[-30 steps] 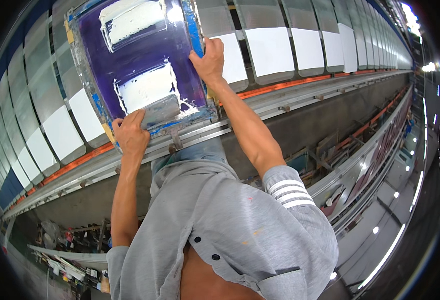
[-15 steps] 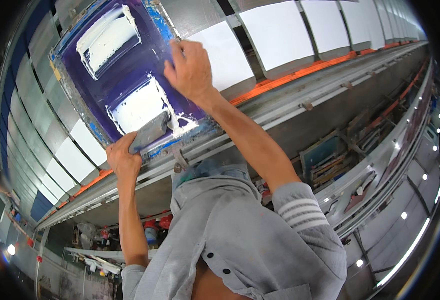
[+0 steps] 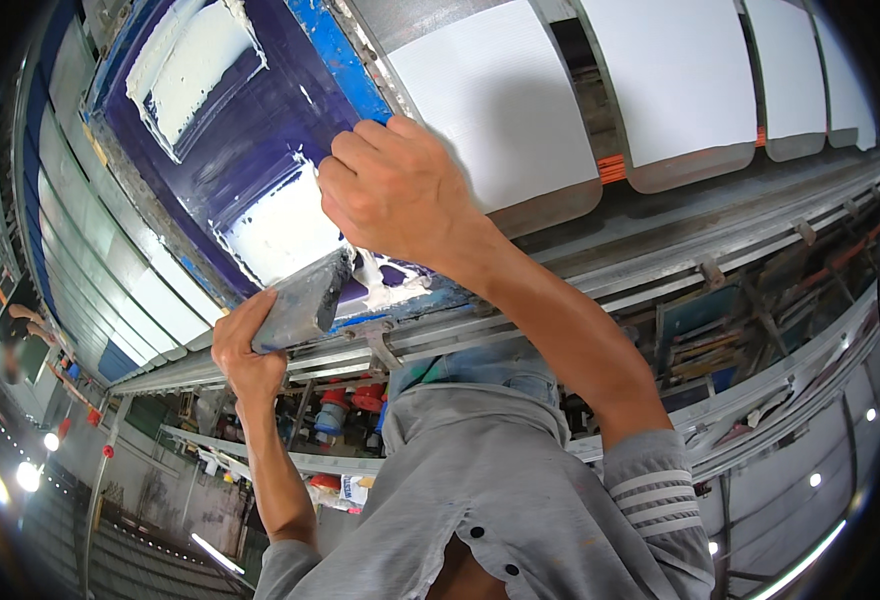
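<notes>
A screen printing frame point(image 3: 352, 62) with blue, paint-stained edges and purple mesh lies at the upper left. On its mesh are two rectangular areas thick with white ink point(image 3: 285, 222). My left hand point(image 3: 248, 345) is closed around one end of a grey squeegee point(image 3: 305, 298), which rests tilted across the frame's near end, beside the nearer white patch. My right hand point(image 3: 390, 195) is closed over the frame's right edge, knuckles up; its fingertips are hidden beneath it. Smears of white ink point(image 3: 395, 285) show below that hand.
White sheets point(image 3: 495, 95) lie on flat boards in a row to the right, with gaps between. More boards point(image 3: 90, 240) run to the left. A metal rail point(image 3: 600, 300) passes along the near side. Red and blue containers point(image 3: 332, 412) stand below it. A person point(image 3: 22, 325) is at the far left.
My right hand has gone from loosely spread fingers to a closed grip at the frame's right edge. My left hand keeps hold of the squeegee. The whole view has shifted and tilted.
</notes>
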The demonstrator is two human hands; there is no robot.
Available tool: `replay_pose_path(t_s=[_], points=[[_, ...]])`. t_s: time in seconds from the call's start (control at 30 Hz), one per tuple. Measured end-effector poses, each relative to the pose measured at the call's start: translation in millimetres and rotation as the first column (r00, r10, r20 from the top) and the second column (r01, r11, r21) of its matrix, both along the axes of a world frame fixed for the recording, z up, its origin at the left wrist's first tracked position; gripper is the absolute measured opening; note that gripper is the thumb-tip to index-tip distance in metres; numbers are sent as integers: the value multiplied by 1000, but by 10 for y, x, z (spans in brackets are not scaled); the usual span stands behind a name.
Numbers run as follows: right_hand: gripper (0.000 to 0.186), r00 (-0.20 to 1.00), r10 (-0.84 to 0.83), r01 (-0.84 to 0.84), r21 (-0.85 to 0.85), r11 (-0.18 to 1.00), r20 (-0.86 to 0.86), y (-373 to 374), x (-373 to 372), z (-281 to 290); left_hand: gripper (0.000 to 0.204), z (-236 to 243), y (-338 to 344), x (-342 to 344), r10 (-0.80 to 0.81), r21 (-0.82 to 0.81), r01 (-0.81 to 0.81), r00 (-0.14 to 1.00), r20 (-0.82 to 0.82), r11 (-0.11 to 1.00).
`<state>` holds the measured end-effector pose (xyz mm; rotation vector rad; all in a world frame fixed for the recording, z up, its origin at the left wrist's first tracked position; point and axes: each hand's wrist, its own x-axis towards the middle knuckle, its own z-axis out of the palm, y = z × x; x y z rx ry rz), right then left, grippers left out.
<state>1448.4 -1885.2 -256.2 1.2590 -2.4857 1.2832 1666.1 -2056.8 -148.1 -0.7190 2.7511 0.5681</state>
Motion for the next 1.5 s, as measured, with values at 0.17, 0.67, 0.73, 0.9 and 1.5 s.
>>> replay_pose_path(t_s=[0.17,0.67,0.73,0.9,1.5], points=[[21,999,-9,10,-27,1000,33,-14,14,-22,56,9,-12,-10,10,8,-10,1000,6,1000],[18,996,-40,43,-25,999,80,-18,48,27,56,19,-63,0,7,19,-7,1000,18,1000],[16,989,-63,69,-42,997,135,-34,116,115,58,19,-61,35,2,6,-2,1000,22,1000],[24,937,134,-97,-128,987,322,26,515,772,54,-55,158,197,-14,-38,8,988,-153,999],[27,942,332,-299,549,780,40,-807,142,795,35,-287,-714,-609,-98,-84,79,962,-256,993]])
